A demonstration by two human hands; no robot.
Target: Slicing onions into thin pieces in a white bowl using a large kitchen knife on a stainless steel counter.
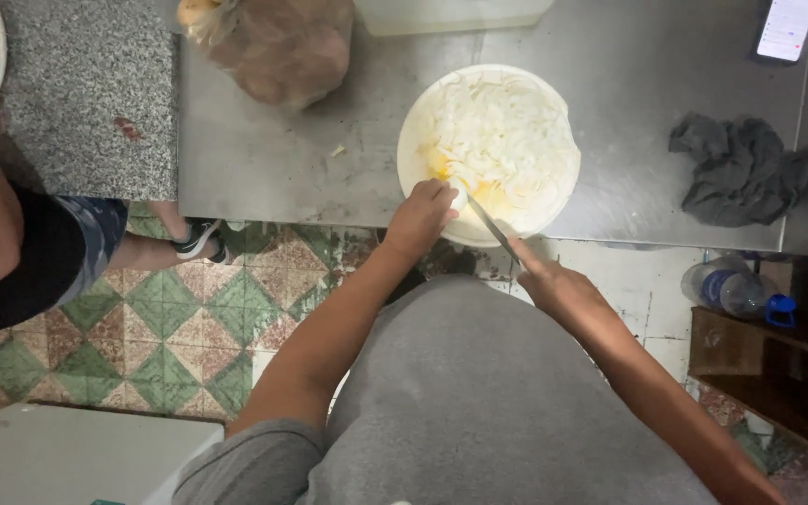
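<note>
A round white cutting board [418, 112] lies on the steel table [329, 159], piled with sliced white onion [502, 136]. At the board's near edge my left hand [420, 217] pinches a small piece of onion [459, 198]. My right hand [554, 283] grips a knife [493, 226] whose blade slants up to the piece beside my left fingers.
A brown bag [278, 47] and a white container [451, 14] sit at the table's far side. A grey rag [736, 168] and a phone [785, 28] lie to the right. Another person [21, 243] stands at left by a granite counter [86, 103]. A plastic bottle [731, 288] rests below right.
</note>
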